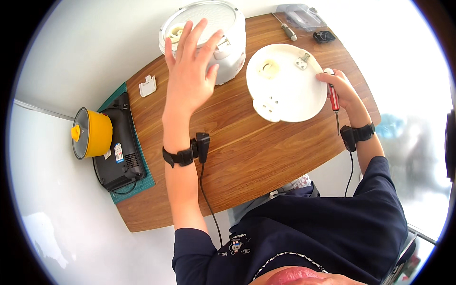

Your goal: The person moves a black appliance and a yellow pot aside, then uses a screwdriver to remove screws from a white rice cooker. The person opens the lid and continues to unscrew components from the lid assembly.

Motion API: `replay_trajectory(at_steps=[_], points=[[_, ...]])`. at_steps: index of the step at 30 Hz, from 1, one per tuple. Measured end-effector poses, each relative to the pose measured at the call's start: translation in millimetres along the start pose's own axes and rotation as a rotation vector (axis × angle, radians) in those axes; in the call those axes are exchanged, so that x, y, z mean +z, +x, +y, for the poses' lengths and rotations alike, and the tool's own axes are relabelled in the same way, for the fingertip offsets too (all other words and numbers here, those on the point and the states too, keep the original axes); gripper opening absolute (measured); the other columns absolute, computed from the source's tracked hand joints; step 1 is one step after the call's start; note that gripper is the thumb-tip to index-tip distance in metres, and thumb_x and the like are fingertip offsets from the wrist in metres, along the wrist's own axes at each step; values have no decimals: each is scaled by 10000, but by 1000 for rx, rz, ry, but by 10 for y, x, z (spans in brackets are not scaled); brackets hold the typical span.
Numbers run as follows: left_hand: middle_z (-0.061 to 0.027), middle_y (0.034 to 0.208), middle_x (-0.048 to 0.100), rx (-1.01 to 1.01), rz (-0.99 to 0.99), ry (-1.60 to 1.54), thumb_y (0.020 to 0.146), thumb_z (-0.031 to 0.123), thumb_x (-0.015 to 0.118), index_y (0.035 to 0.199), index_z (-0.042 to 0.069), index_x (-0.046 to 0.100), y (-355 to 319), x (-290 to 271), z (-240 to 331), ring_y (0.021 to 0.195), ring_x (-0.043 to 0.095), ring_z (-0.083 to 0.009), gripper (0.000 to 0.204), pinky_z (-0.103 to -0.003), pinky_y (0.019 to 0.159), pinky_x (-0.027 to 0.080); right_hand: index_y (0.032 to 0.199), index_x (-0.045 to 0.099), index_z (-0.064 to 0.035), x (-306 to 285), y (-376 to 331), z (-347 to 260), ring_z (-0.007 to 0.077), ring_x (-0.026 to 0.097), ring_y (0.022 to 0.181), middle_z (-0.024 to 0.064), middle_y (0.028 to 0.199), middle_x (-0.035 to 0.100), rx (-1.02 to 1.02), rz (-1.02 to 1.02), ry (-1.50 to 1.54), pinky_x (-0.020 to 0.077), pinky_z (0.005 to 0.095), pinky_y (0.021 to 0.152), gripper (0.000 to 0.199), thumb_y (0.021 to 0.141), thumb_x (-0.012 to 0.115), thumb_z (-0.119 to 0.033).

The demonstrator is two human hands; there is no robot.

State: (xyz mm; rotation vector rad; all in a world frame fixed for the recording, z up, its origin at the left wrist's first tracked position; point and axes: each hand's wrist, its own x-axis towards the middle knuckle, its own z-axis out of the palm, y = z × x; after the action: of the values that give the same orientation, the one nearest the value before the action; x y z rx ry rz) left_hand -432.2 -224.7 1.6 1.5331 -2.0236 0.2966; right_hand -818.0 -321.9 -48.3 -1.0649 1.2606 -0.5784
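My left hand (pixel 190 76), its fingers spread, is at the near side of a round white appliance (pixel 232 61), overlapping its top in the picture. I cannot tell whether it touches. The appliance shows a ridged disc on top and a cream-coloured round fitting (pixel 176 33) beside my fingers. My right hand (pixel 343 88) holds a screwdriver (pixel 334 97) with a red and white handle, its shaft pointing toward me. The thumb and forefinger of that hand pinch the right edge of a round white plastic cover (pixel 294 95). A small metal bracket (pixel 302 61) and a cream ring (pixel 269 69) show on the cover.
A small white plastic piece (pixel 147 86) lies on the wooden table (pixel 228 171). Another screwdriver (pixel 288 32), a clear plastic case (pixel 302 18) and a black part (pixel 324 37) are at the far right. At left, a yellow pot (pixel 99 134) and a black appliance (pixel 118 164) are on a green mat (pixel 148 178).
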Motion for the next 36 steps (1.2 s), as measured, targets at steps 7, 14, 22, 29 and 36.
replay_trajectory(at_steps=[7, 14, 22, 29, 36], points=[[-176, 1420, 474, -320, 119, -677, 946, 72, 649, 1391, 32, 535, -663, 308, 618, 1281, 480, -315, 461, -455, 1118, 406, 974, 680, 31, 225, -88, 58, 91, 590, 602, 60, 805, 665, -22, -127, -84, 454, 238, 522, 251, 910, 739, -204], [-156, 1416, 596, -1020, -185, -1798, 1059, 268, 586, 1480, -25, 460, -935, 651, 656, 1301, 581, -244, 528, -388, 1090, 468, 973, 716, 23, 382, 57, 206, 84, 572, 600, 48, 754, 652, -62, -253, -227, 453, 234, 532, 246, 907, 742, -212], [-164, 1352, 634, -1030, -155, -1735, 1029, 121, 592, 1457, -31, 477, -1167, 619, 608, 1195, 656, -247, 469, -391, 1005, 561, 984, 725, 1, 588, -91, 85, 82, 569, 590, 25, 670, 620, -159, -161, -369, 457, 235, 532, 357, 945, 750, -353], [-171, 1302, 662, -1020, -203, -1649, 1015, 84, 582, 1421, -40, 516, -1171, 636, 612, 1129, 692, -246, 430, -395, 956, 589, 1096, 702, -17, 390, -282, -528, 101, 617, 725, 40, 956, 705, -768, 60, -19, 515, 251, 608, 176, 989, 657, -149], [-178, 1309, 657, -1059, -180, -1619, 1003, 69, 589, 1436, -50, 494, -1208, 642, 528, 1139, 688, -253, 459, -397, 964, 587, 881, 567, -51, 1096, -457, -683, 133, 591, 541, 91, 688, 654, -1400, 104, 22, 476, 255, 509, 412, 1072, 497, -410]])
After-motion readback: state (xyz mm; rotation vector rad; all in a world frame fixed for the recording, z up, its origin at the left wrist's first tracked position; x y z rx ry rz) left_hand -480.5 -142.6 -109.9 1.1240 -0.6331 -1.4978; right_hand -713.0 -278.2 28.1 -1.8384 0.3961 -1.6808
